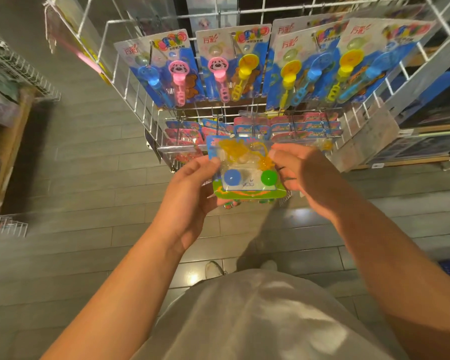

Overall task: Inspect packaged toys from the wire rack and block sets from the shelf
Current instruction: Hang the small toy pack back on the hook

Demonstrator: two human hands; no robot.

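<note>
Your left hand (pixel 192 185) pinches the left edge of the toy packet (pixel 244 170) (blue ball and green ball under clear plastic), held just in front of the wire rack (pixel 244 110). Your right hand (pixel 304 175) grips its right edge, fingers apparently curled behind, though blurred.

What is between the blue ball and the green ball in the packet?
In the head view, only clear plastic over a white label with handwriting lies between the blue ball and the green ball.

Toy package (pixel 246 168): side edges hidden under both hands. Lower hanging packs (pixel 307 126): print blurred, unreadable. Left shelving (pixel 0 105): blurred, cropped.
</note>
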